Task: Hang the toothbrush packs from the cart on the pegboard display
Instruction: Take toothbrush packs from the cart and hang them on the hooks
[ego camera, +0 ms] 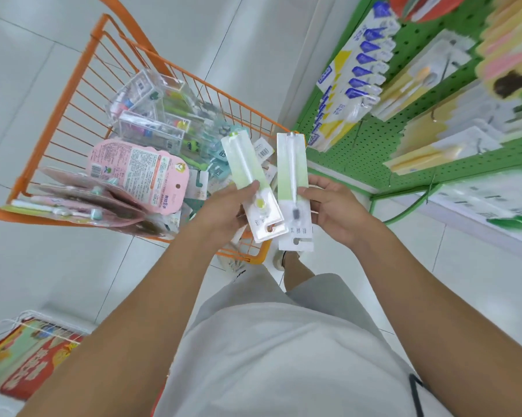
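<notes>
Head: toothbrush pack (255, 188) in left hand (223, 212), another pack (292, 188) in right hand (338, 209)

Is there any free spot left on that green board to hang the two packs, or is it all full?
Bare green pegboard shows between the blue-and-yellow packs and the yellow packs to their right. Higher up, hanging goods crowd together. The cart is heaped. The left hand and right hand each hold one pack.
</notes>
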Demonstrator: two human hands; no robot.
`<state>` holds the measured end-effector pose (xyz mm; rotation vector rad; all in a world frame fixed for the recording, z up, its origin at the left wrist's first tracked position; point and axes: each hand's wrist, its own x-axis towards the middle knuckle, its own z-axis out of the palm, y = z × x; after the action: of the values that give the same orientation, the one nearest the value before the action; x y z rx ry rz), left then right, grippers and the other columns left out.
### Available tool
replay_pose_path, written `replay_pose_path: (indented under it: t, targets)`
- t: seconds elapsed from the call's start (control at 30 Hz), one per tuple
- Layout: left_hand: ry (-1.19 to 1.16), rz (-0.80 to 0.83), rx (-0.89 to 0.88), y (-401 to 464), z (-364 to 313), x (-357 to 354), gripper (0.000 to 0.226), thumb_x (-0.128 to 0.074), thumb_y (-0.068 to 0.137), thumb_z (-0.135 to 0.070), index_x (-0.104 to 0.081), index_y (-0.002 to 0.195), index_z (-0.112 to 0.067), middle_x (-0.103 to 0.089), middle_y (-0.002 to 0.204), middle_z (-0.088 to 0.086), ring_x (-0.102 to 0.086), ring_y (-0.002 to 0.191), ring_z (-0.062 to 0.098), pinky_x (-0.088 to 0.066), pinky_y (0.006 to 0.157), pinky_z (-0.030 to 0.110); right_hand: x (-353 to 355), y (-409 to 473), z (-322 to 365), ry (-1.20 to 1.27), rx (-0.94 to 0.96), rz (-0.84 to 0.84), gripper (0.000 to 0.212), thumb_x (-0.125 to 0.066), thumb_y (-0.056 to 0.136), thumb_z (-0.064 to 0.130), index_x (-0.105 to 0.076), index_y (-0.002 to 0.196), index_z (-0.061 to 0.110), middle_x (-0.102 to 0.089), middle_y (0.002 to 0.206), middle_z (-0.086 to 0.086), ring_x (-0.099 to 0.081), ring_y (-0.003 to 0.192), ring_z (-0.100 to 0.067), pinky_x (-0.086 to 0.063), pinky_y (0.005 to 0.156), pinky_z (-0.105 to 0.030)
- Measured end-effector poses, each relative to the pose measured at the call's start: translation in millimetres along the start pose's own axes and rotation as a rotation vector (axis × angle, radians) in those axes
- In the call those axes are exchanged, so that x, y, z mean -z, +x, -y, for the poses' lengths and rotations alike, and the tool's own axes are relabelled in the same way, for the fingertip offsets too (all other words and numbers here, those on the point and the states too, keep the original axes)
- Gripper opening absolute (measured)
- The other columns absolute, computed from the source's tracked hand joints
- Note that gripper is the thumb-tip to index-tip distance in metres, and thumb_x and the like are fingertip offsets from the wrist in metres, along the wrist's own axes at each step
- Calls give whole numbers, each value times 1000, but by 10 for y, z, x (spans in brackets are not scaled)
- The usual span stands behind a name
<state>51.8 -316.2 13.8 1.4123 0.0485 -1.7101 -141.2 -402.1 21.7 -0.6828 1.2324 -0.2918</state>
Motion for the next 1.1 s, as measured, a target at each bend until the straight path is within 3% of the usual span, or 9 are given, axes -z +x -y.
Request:
replay_pose_path:
  t: [0.13,0.2,0.3,0.5,0.63,0.73,0.83,1.0,1.1]
  targets:
    - [-52,44,32,-80,135,-418,4,-66,95,-14,-70,94,-14,-77,82,0,-73,71,14,-61,72,32,165,-203,-17,-5,21,-33,33,-62,96,11,-62,128,0,-72,106,-13,-66,79,-21,-56,66,-33]
    - [29,87,5,-110,211,-613,10,-67,94,-12,-72,102,-11,-78,94,3,-73,82,17,-60,71,31,304,-313,-4,3,20,-30,34,-63,96,10,-59,127,-5,-69,112,-21,-66,86,-28,-58,70,-37]
    - [155,104,-45,-136,335,-869,29,-72,89,-8,-69,118,-5,-76,110,7,-72,96,20,-58,74,28,569,-486,29,-36,16,-17,30,-66,95,11,-63,120,-4,-68,108,-26,-64,82,-29,-55,60,-32]
    - [177,48,-172,-221,703,-1527,37,-74,83,5,-67,118,-3,-75,111,11,-73,100,24,-60,75,27,1251,-848,64,-143,45,38,26,-64,99,23,-71,117,5,-71,97,-16,-62,75,-24,-48,61,-32]
    - [190,34,-253,-298,1133,-2151,57,-81,74,7,-60,125,-5,-73,116,12,-71,107,29,-59,90,42,1977,-1197,29,-221,86,117,37,-73,87,50,-73,115,25,-72,92,0,-59,79,-22,-43,68,-36]
    - [242,28,-310,-349,1406,-2626,62,-86,68,8,-58,121,-9,-77,104,2,-74,99,25,-61,79,35,2553,-1426,7,-316,191,151,40,-81,85,30,-68,123,28,-76,99,-2,-66,89,-19,-47,60,-31]
    - [272,146,-306,-374,1631,-2981,70,-87,71,-3,-55,133,-1,-70,121,17,-68,113,35,-59,83,38,3008,-1611,26,-267,218,165,41,-75,90,19,-66,130,25,-75,106,-13,-67,79,-17,-50,53,-29]
    - [128,103,-182,-456,1553,-3326,39,-66,93,-31,-62,126,-12,-74,117,6,-70,108,23,-60,80,36,3454,-1742,61,-262,174,235,34,-69,94,12,-66,128,10,-76,89,-8,-69,65,-14,-54,52,-26]
    - [167,80,-144,-422,1303,-3350,17,-67,90,-16,-68,107,-12,-75,105,9,-71,96,25,-62,70,38,3635,-1766,181,-240,137,291,39,-64,96,8,-62,135,12,-76,96,-7,-70,68,-13,-55,55,-23]
